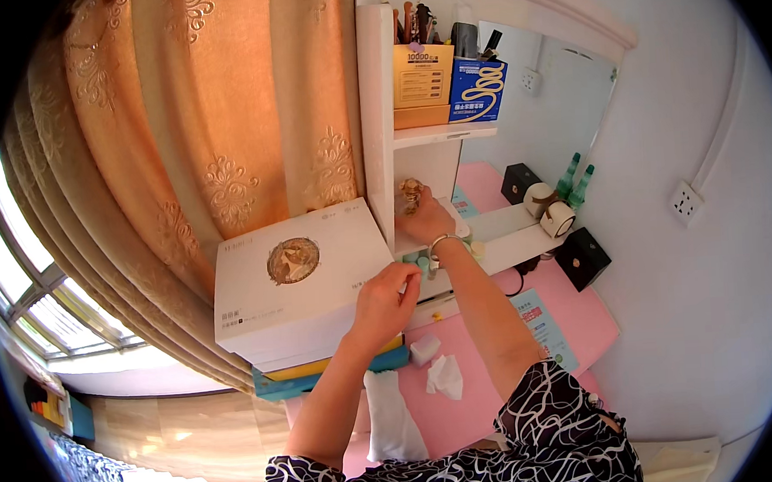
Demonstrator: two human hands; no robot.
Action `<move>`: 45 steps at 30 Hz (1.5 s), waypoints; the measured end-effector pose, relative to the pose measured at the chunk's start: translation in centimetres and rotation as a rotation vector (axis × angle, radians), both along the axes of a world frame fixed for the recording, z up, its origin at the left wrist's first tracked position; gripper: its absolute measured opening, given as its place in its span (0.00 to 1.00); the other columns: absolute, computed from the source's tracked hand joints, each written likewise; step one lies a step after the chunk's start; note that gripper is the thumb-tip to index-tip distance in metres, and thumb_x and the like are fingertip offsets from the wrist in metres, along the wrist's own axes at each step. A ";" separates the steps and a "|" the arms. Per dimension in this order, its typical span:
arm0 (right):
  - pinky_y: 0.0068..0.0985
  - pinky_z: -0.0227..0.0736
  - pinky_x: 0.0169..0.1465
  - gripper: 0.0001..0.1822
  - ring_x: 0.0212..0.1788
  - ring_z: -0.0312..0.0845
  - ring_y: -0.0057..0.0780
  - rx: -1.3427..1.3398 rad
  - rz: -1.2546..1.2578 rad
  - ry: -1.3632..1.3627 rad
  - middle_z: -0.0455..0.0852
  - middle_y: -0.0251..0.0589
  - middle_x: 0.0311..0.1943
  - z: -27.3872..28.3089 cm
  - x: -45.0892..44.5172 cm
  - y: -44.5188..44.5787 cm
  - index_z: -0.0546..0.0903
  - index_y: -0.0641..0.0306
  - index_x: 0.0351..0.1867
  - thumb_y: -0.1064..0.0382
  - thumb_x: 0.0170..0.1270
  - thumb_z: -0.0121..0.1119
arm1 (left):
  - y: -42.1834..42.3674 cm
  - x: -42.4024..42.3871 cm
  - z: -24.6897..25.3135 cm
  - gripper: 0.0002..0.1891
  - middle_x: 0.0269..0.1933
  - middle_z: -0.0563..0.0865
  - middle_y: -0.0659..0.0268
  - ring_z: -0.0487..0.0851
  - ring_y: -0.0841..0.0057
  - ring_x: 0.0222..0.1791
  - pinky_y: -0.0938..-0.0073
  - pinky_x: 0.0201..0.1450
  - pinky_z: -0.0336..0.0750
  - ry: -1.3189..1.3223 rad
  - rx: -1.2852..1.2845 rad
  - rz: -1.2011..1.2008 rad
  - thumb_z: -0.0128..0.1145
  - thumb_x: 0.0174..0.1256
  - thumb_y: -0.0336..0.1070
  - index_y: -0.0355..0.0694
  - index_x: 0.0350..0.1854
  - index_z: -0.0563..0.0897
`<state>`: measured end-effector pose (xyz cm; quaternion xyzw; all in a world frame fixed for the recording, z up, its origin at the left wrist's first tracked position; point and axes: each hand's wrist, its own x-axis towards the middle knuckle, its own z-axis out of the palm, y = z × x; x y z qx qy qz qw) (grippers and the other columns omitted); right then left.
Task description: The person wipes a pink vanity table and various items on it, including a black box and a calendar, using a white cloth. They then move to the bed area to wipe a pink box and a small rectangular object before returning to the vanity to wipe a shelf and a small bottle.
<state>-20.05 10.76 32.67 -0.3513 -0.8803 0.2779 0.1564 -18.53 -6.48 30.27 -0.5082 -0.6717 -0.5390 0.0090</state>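
Observation:
My right hand (429,218) reaches into the middle compartment of a white shelf unit (376,110), its fingers at a small gold-coloured ornament (412,192). Whether the fingers grip it or only touch it cannot be told. My left hand (386,300) is raised with curled fingers beside the front corner of a large white box (324,257); its palm is hidden. Small jars (422,262) stand on the lower shelf between my hands. On the pink tabletop (477,360) lie a crumpled white tissue (445,376), a small white object (424,349) and a white cloth (395,417).
Yellow (422,79) and blue (476,92) boxes holding brushes and bottles stand on the upper shelf. A mirror (549,114) rises behind. At right are a black box (582,259) and a white round container (557,219). Curtains (242,117) hang at left.

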 end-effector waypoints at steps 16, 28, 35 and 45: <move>0.33 0.72 0.46 0.34 0.42 0.77 0.44 -0.199 -0.028 0.095 0.79 0.49 0.40 -20.5 21.3 -0.2 0.67 0.65 0.51 0.53 0.42 0.67 | -0.7 2.0 -2.3 0.05 0.31 0.81 0.61 0.79 0.68 0.30 0.75 0.30 0.75 0.039 0.187 -0.023 0.55 0.53 0.24 0.37 0.32 0.79; 0.36 0.68 0.54 0.40 0.53 0.70 0.51 -0.320 -0.034 -0.010 0.74 0.58 0.49 -31.2 20.9 -2.7 0.62 0.62 0.58 0.53 0.41 0.66 | -1.5 1.2 -1.8 0.04 0.31 0.83 0.62 0.80 0.76 0.27 0.79 0.30 0.75 0.037 -0.056 0.054 0.54 0.58 0.27 0.36 0.35 0.80; 0.34 0.67 0.54 0.33 0.52 0.71 0.43 -0.114 -0.038 -0.078 0.74 0.49 0.51 -23.3 24.8 3.5 0.64 0.60 0.59 0.56 0.51 0.60 | -0.9 0.9 -0.1 0.06 0.30 0.84 0.64 0.83 0.80 0.30 0.82 0.29 0.76 -0.006 -0.161 -0.065 0.53 0.59 0.29 0.37 0.37 0.79; 0.27 0.71 0.46 0.27 0.43 0.75 0.37 0.395 0.194 0.804 0.75 0.46 0.50 11.5 10.6 6.1 0.65 0.58 0.57 0.61 0.55 0.59 | -1.5 0.2 -0.6 0.06 0.28 0.84 0.64 0.83 0.75 0.28 0.77 0.30 0.76 0.006 -0.144 -0.031 0.54 0.58 0.31 0.38 0.36 0.79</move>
